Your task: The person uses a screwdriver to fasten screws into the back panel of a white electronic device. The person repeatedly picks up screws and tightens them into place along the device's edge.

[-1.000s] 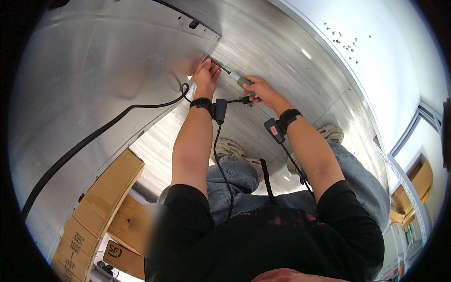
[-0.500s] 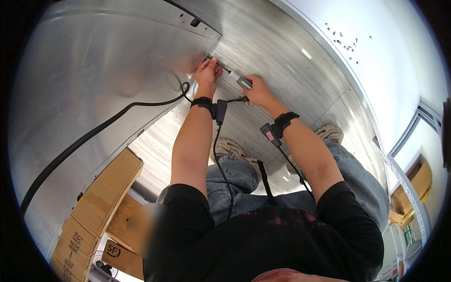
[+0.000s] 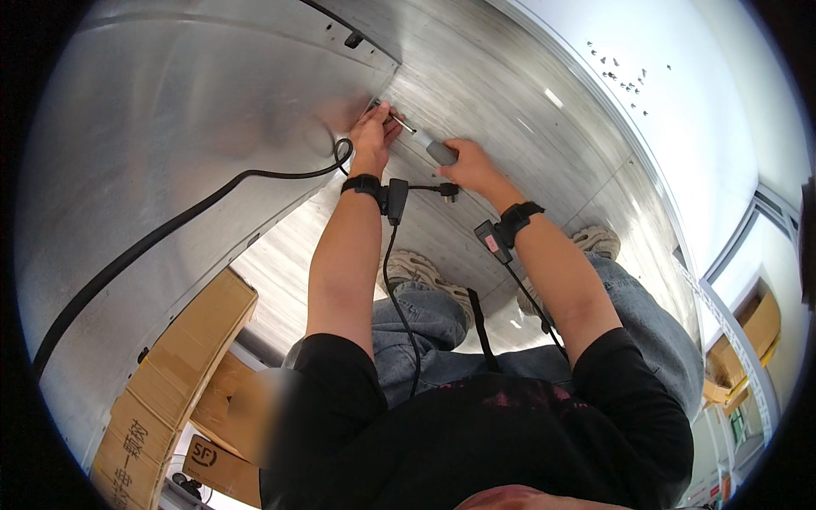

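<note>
My right hand [image 3: 473,165] is closed round the grey handle of a screwdriver [image 3: 438,151]. Its thin shaft points up and left to the edge of a large silver metal panel [image 3: 212,102], near the panel's far right corner. Around the front part of the shaft, my left hand [image 3: 372,136] has its fingers bent, thumb uppermost, close against the panel edge. The tip and any screw under it are hidden by those fingers. A black power cord [image 3: 170,217] runs over the panel, loops beside my left wrist, and its plug [image 3: 448,192] hangs below my right hand.
Several small dark screws [image 3: 627,83] lie on a white surface [image 3: 680,127] at the right. Cardboard boxes [image 3: 183,365] stand at the lower left, beside the panel. My shoes [image 3: 416,270] are on the grey wood-look floor [image 3: 476,68]. Thin cables hang from the black straps on my wrists.
The screwdriver handle has turned slightly in my right hand. The plug has shifted a little to the right and down, and the cord's loop has moved slightly right. Both hands stay nearly in place.
</note>
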Action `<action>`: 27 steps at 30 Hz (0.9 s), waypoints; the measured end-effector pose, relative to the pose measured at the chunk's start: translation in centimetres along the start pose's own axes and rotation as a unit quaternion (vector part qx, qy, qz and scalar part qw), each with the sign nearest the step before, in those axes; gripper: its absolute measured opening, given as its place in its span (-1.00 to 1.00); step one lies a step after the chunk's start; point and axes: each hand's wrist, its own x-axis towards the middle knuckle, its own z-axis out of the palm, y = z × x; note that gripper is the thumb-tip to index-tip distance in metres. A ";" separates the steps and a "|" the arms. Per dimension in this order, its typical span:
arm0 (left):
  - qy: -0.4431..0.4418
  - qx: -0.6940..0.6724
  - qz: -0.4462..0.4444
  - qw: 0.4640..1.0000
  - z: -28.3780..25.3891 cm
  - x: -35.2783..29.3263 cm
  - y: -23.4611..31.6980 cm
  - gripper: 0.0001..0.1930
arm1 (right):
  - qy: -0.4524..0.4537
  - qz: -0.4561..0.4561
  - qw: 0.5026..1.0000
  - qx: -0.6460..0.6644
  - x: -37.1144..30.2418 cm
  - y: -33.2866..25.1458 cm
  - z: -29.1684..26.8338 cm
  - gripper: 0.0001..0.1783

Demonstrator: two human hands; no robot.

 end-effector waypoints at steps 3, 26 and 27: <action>0.036 0.051 -0.005 0.998 -0.5 0.7 -0.4 -0.87 | -0.018 0.058 0.998 0.031 -0.8 -1.9 0.2 -0.42; 0.003 0.018 -0.025 1.000 -0.1 0.2 0.4 -0.90 | -0.020 0.133 0.969 0.208 -0.4 -1.4 0.0 -0.42; 0.006 0.018 -0.029 0.999 0.2 -0.1 0.5 -0.90 | -0.029 0.109 0.981 0.157 -0.4 -1.1 -0.1 -0.43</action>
